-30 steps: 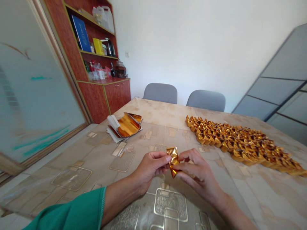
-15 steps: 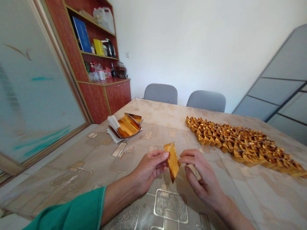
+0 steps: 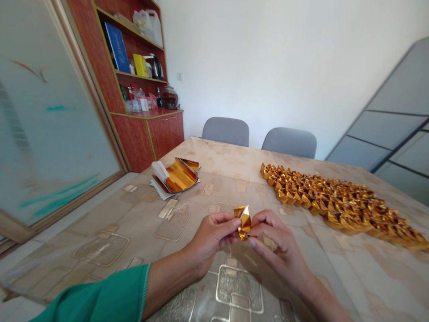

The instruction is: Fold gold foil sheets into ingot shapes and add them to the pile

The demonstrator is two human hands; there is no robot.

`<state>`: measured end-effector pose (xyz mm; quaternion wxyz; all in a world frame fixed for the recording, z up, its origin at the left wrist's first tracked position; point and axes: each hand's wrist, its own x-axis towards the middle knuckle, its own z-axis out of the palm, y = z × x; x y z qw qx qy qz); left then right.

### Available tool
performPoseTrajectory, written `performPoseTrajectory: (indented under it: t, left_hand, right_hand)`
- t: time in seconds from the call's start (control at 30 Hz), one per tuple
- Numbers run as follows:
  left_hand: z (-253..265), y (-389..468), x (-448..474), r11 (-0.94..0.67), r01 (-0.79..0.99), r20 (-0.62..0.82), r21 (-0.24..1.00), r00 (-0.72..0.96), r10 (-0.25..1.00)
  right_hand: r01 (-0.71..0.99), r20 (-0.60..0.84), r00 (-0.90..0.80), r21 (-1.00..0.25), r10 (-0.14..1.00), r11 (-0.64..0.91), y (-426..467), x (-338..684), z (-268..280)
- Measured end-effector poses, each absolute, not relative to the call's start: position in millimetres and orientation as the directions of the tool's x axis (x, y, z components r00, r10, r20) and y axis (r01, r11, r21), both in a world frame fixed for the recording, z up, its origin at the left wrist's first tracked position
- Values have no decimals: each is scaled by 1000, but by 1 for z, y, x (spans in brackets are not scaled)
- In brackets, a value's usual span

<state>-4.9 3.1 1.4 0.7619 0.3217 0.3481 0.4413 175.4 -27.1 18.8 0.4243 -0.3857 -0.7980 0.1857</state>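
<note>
Between my two hands, just above the table, is a piece of folded gold foil paper (image 3: 246,220). My left hand (image 3: 210,239) pinches its left side between thumb and fingers. On the other side, my right hand (image 3: 278,239) has its fingers and thumb closed on the right and lower edge of the paper. The piece is creased, with its upper end pointed; part of it is hidden behind the fingertips. A stack of gold foil sheets (image 3: 181,175) with white paper lies beyond my left hand. Rows of folded gold foil ingots (image 3: 321,197) cover the right of the table.
The table (image 3: 100,268) has a patterned, shiny cover. Two grey chairs (image 3: 225,130) stand at its far edge against a white wall. A red-brown cabinet (image 3: 132,134) with shelves of household things is at the left, beside a frosted sliding door (image 3: 50,134).
My right hand has moved left and closed on the foil paper. The long diamond-shaped piece is now shorter and more bent, its lower point folded up. My left hand keeps its hold.
</note>
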Motion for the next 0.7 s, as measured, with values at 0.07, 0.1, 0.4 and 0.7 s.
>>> performPoseTrajectory:
  t: [0.07, 0.1, 0.4, 0.7]
  left_hand:
    - [2, 2, -5, 359, -449, -200, 818, 364, 910]
    - [2, 1, -5, 332, -445, -174, 832, 359, 917]
    - [6, 7, -9, 390, -443, -244, 807, 350, 904]
    - [4, 3, -5, 343, -348, -230, 873, 327, 917]
  right_hand:
    - [430, 509, -258, -700, 821, 570, -27, 171, 18]
    - [421, 504, -228, -720, 833, 551, -28, 170, 18]
    - [600, 592, -462, -339, 660, 724, -28, 180, 18]
    - [574, 588, -465, -369, 662, 731, -27, 173, 20]
